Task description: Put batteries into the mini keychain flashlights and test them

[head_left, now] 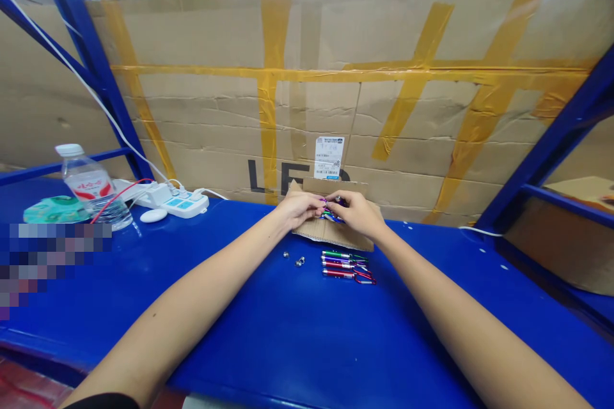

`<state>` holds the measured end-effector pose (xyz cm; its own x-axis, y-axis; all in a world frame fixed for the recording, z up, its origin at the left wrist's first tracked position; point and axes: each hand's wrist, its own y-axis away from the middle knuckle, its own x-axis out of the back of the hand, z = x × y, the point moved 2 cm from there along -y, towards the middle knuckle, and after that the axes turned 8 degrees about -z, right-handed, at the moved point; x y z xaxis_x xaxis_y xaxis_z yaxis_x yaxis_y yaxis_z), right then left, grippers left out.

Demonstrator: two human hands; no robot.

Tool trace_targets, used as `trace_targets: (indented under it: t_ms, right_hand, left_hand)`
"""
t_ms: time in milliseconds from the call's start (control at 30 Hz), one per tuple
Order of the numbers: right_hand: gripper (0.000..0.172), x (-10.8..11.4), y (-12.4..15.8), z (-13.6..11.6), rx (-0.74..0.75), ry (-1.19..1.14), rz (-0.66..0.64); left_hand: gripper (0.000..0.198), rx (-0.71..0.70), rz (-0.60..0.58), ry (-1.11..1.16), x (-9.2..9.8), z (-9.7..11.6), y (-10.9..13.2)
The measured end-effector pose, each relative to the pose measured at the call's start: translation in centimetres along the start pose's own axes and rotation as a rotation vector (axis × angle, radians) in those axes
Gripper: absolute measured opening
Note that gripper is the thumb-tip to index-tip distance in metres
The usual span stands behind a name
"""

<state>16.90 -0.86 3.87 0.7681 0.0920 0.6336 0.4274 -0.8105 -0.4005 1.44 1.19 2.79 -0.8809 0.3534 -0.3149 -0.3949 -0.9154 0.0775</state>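
My left hand [300, 209] and my right hand [357, 212] meet over a small open cardboard box [307, 230] at the back of the blue table. Both have their fingers drawn together around something small with a purple tint; its shape is mostly covered by the fingertips. Under them, in the box, show bits of shiny blue and green mini flashlights [332, 216]. In front of the box, a row of several mini flashlights with carabiner clips [338, 273], green, purple and red, lies flat. Left of that row are a few small silver caps [300, 261].
A water bottle [93, 182], a teal packet [55, 209], a white power strip [185, 204] and a white oval object [153, 215] stand at the left. A large taped cardboard sheet [215, 108] and blue rack posts [103, 70] bound the table [268, 339].
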Motion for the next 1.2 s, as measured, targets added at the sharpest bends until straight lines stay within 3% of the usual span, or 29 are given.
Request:
trace_targets:
  t_ms: [400, 700, 1000, 1200]
  right_hand:
    - [0.013, -0.6, 0.0, 0.5, -0.059, -0.119, 0.135]
    - [0.013, -0.6, -0.1, 0.7, -0.051, -0.150, 0.148]
    - [0.018, -0.7, -0.2, 0.9, -0.045, -0.183, 0.191]
    - [0.023, -0.3, -0.1, 0.9, -0.065, -0.208, 0.118]
  left_hand:
    - [0.016, -0.031, -0.002, 0.019, 0.3, 0.1, 0.3]
    - [0.013, -0.053, -0.094, -0.004, 0.8, -0.2, 0.3]
    - [0.009, -0.151, -0.048, -0.152, 0.3, 0.0, 0.7]
    - [0.007, -0.190, -0.063, -0.269, -0.2, 0.3, 1.2]
